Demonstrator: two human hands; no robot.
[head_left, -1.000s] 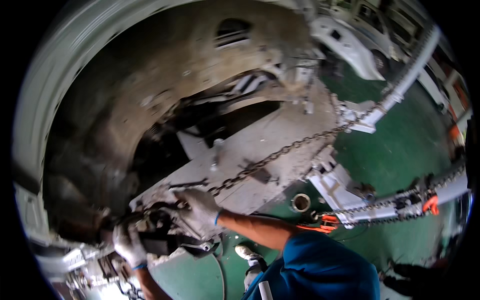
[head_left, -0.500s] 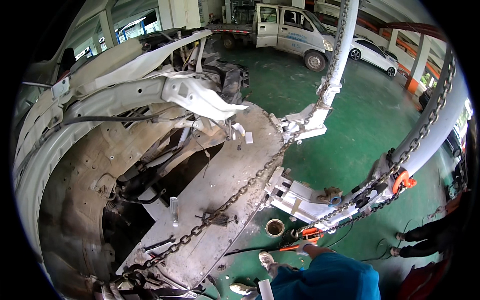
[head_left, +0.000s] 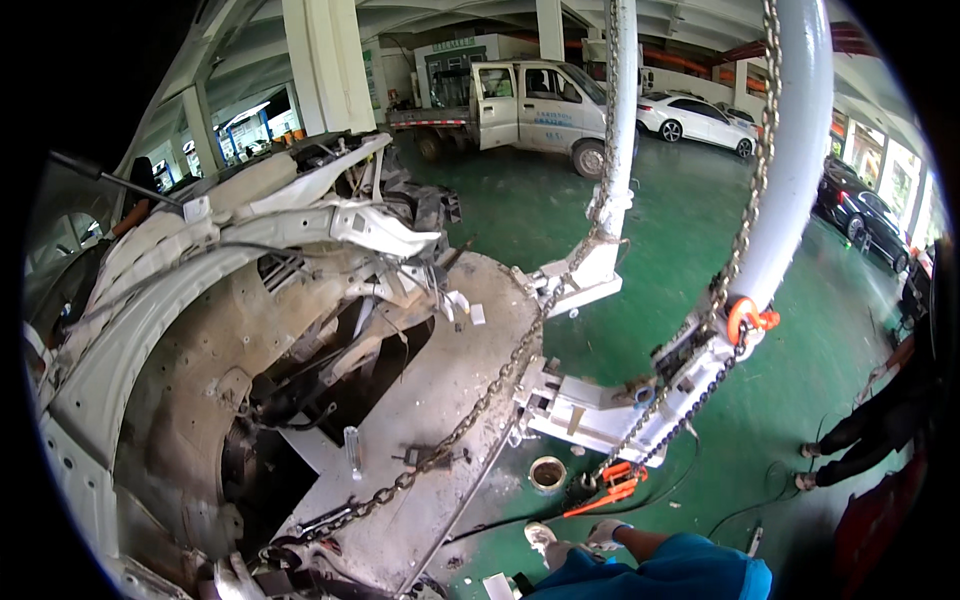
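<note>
My right hand (head_left: 604, 534), in a pale work glove, hangs low at the bottom edge on a bare forearm with a blue sleeve, and holds nothing that I can see. It is just below an orange-handled tool (head_left: 603, 493) lying on the green floor, and is apart from it. A steel chain (head_left: 487, 392) runs taut from a stripped white car body (head_left: 150, 300) up to a white pulling post (head_left: 603, 262). A pale shape (head_left: 230, 578) by the chain's lower end may be my left glove; I cannot tell.
A second white post (head_left: 790, 170) with a chain and an orange hook (head_left: 745, 318) stands to the right. A small round tin (head_left: 547, 473) sits on the floor. Another person's legs (head_left: 860, 435) are at the right. A white truck (head_left: 520, 105) and parked cars are behind.
The view has swung up from the car's underside to the workshop. Both gloved hands were at the chain clamp low on the left; the right hand has come off it and dropped low.
</note>
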